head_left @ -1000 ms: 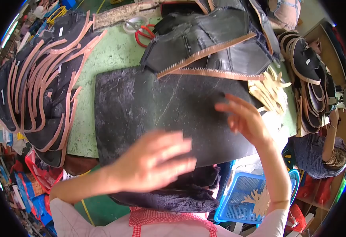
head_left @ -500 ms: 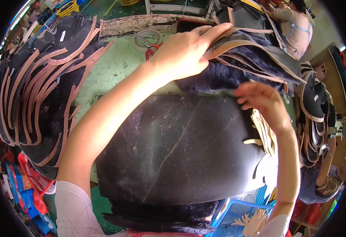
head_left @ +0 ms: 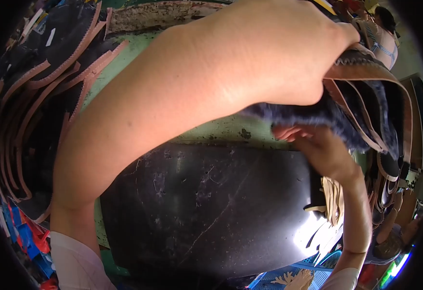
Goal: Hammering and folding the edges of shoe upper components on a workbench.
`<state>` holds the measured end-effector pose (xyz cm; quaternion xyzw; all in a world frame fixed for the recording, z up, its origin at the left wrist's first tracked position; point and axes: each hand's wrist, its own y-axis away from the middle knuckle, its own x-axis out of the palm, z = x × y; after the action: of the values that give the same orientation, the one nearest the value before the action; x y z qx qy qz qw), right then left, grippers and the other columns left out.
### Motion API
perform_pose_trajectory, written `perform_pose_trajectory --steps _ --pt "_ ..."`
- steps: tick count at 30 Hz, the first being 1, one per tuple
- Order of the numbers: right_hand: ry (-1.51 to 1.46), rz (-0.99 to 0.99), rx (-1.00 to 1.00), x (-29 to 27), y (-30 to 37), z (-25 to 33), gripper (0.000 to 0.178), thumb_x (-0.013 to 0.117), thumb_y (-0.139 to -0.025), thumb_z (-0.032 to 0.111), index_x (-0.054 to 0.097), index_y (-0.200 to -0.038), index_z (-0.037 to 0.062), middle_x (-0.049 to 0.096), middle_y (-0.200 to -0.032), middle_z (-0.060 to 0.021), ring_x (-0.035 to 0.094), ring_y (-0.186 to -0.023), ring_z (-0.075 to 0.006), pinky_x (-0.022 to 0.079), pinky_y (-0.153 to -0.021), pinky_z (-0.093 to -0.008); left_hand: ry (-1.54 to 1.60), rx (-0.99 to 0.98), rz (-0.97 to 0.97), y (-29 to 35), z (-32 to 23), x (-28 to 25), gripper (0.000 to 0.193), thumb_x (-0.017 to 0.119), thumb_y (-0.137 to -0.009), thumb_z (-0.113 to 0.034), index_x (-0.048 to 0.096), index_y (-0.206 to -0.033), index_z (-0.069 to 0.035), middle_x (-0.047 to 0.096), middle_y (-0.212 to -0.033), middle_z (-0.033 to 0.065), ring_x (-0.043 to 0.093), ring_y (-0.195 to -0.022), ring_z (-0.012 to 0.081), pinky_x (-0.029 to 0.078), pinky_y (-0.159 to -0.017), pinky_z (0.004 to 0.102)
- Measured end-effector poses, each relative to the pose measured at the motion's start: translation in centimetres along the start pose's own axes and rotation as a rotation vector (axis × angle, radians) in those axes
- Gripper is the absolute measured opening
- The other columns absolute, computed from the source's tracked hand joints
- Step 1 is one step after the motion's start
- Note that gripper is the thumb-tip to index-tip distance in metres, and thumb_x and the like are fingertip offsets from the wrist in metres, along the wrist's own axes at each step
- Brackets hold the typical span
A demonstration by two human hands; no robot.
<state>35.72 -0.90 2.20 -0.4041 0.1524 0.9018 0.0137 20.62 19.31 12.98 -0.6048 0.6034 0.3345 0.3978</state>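
My left arm reaches across the view to the upper right, where my left hand [head_left: 335, 43] is closed on a stack of black panels [head_left: 383, 72] edged with tan zigzag-stitched strips. Its fingertips are mostly hidden behind the hand and the panels. The panels droop and fan apart toward the right. Beneath them shows a dark, furry piece [head_left: 313, 115]. Just under that piece's near edge, my right hand [head_left: 315, 145] has its fingers curled; whether they pinch the fur is hidden.
A large black mat [head_left: 206, 208] covers the green table [head_left: 221, 130] in front of me. More tan-edged black panels [head_left: 37, 106] are piled at left. Cream strips [head_left: 335, 200] lie by the mat's right edge, above a blue basket [head_left: 289, 275]. Another person [head_left: 378, 38] is at far right.
My left hand has moved right with the panels, and its arm now looms larger. My right hand has curled its fingers beneath the furry edge. The view has shifted.
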Motion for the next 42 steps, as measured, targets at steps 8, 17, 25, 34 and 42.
perform_pose_trajectory --steps 8,17,25,34,42 --pt "0.093 0.148 0.038 3.2 -3.0 1.7 0.035 0.058 -0.104 0.015 0.064 -0.136 0.0019 0.075 -0.113 -0.0203 0.076 -0.102 -0.0329 0.058 -0.089 -0.0441 -0.241 0.087 -0.181 0.6 1.0 3.0 0.068 0.065 -0.086 -0.003 0.042 -0.148 0.012 0.065 -0.1 0.0321 0.07 -0.084 0.0391 0.06 -0.072 0.0459" --pt "-0.011 0.238 -0.152 5.6 -6.0 2.6 0.021 0.074 -0.099 0.023 0.07 -0.103 0.003 0.071 -0.096 -0.0095 0.067 -0.08 -0.0189 0.053 -0.07 -0.031 -0.492 0.104 -0.351 -0.4 2.4 7.8 0.073 0.064 -0.088 -0.003 0.036 -0.155 0.007 0.058 -0.119 0.0381 0.066 -0.103 0.0446 0.057 -0.088 0.0505" --pt "-0.031 -0.063 -0.254 5.6 6.8 4.4 0.019 0.065 -0.094 -0.005 0.077 -0.107 -0.0026 0.066 -0.09 -0.0076 0.061 -0.075 -0.0139 0.048 -0.065 -0.0274 -0.598 0.118 -0.508 2.6 2.9 15.9 0.086 0.066 -0.089 -0.006 0.023 -0.164 -0.001 0.037 -0.145 0.0435 0.047 -0.131 0.0531 0.041 -0.108 0.061" --pt "-0.368 0.074 -0.207 13.3 23.3 7.3 0.017 0.077 -0.08 0.001 0.065 -0.092 -0.0006 0.075 -0.106 -0.019 0.073 -0.093 -0.0331 0.057 -0.082 -0.0396 0.166 0.181 -0.163 26.6 -8.7 19.0 0.027 0.074 -0.073 -0.004 0.08 -0.095 -0.017 0.061 -0.068 -0.0013 0.059 -0.06 0.017 0.049 -0.056 0.0339" --pt "-0.287 -0.013 -0.43 24.9 25.2 11.0 0.03 0.089 -0.073 0.007 0.071 -0.097 0.0059 0.076 -0.108 -0.0092 0.071 -0.096 -0.0318 0.057 -0.084 -0.0426 0.333 -0.19 0.053 35.3 -19.6 26.1 0.05 0.086 -0.078 -0.034 0.074 -0.122 -0.015 0.061 -0.112 0.0078 0.059 -0.102 0.0287 0.049 -0.088 0.043"
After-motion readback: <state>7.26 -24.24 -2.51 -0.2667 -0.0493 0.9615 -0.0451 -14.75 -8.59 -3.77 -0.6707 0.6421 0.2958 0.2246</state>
